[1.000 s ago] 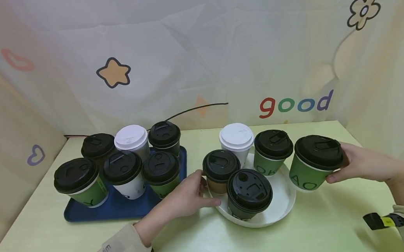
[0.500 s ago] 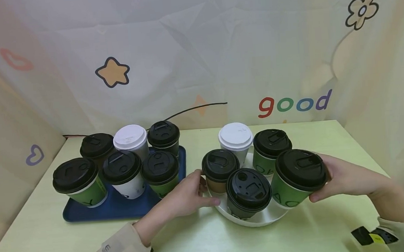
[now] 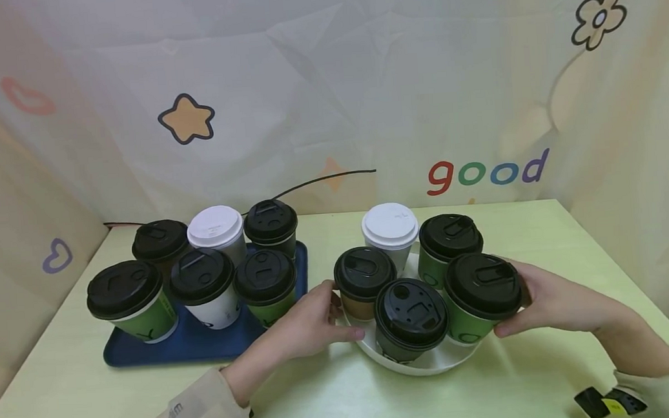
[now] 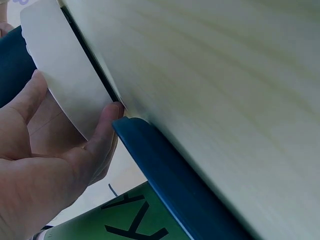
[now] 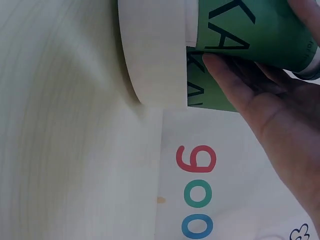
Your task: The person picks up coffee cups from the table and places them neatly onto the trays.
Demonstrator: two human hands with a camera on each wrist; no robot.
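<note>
My right hand point(image 3: 550, 294) grips a green paper coffee cup point(image 3: 472, 319) with a black lid, low at the right side of the round white plate point(image 3: 438, 362). In the right wrist view, the base of this lettered cup point(image 5: 250, 30) sits at the plate's rim, in front of another green cup point(image 5: 210, 95). My left hand point(image 3: 310, 321) holds the plate's left edge, thumb and fingers at its wall point(image 4: 65, 65). On the plate are a brown cup point(image 3: 357, 308), a dark cup point(image 3: 402, 350), a white-lidded cup point(image 3: 396, 256) and a green cup point(image 3: 432, 270), all lidded.
A blue tray point(image 3: 193, 348) to the left bears several lidded paper cups, among them a white-lidded one point(image 3: 216, 227) and a green one point(image 3: 150, 319). Its edge point(image 4: 170, 175) lies close by my left hand. A printed cloth point(image 3: 303, 94) hangs behind the pale table point(image 3: 301, 405).
My right hand has brought the green cup leftward and down, from right of the plate to beside the dark cup. The left hand stays at the plate's edge.
</note>
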